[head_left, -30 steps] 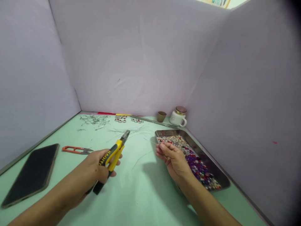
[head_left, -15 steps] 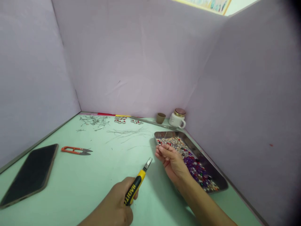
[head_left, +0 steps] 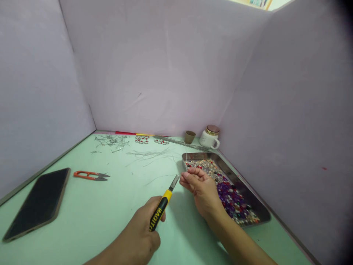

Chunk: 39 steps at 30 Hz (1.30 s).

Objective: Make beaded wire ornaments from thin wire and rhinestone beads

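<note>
My left hand (head_left: 143, 228) is wrapped round yellow-and-black pliers (head_left: 162, 206), seen edge-on. Their metal tip points up and right, close to the fingertips of my right hand (head_left: 200, 187). Between thumb and forefinger, that hand pinches a thin wire (head_left: 186, 156), which rises from the fingers in front of the bead tray. Whatever else lies within the pinch is too small to make out. The metal tray (head_left: 257, 197), behind and beside my right hand, holds many small beads (head_left: 230, 197) in purple, red, white and cream.
Orange thread snips (head_left: 91, 176) and a dark phone (head_left: 38, 202) lie on the left. Loose wires (head_left: 149, 154), a tangled wire heap (head_left: 110, 141) and red-and-clear beaded pieces (head_left: 142, 140) lie farther back. A small brown cup (head_left: 190, 137) and a lidded white mug (head_left: 209, 140) stand near the back wall.
The pliers have come up, their tip nearer my right fingertips. My right hand has shifted slightly left, and the wire above it now stands more upright. The view has tilted slightly.
</note>
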{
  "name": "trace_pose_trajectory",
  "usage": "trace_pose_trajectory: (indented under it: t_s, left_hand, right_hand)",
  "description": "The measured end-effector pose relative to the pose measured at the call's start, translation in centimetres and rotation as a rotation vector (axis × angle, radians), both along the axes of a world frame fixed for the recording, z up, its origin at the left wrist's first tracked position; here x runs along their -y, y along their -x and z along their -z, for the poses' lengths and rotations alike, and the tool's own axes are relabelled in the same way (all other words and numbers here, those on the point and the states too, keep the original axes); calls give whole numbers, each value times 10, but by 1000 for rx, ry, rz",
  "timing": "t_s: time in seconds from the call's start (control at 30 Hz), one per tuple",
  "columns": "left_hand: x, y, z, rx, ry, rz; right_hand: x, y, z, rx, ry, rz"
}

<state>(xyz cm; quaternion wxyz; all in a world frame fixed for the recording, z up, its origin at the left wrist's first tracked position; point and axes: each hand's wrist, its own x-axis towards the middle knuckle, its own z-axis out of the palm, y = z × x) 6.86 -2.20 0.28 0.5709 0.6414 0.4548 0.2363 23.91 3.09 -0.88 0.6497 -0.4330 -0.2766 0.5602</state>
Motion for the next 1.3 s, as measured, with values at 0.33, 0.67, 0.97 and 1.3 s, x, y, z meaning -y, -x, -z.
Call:
trace_pose_trajectory:
  t_s: [0.33,0.67,0.97,1.3]
  left_hand:
    - [-5,7,7,-225,-208,-55]
    - [-15,23,-10,-292,-263,64]
    - [-17,25,-9,-222,-236,60]
    - [-15,22,2,-188,-248,20]
  right_hand:
    - [3,1,-3,60,35,-84]
    - [3,-2,0,214,107,-266]
    - [4,-4,3,284,70,-226]
    - [5,-1,2,266,75,-188]
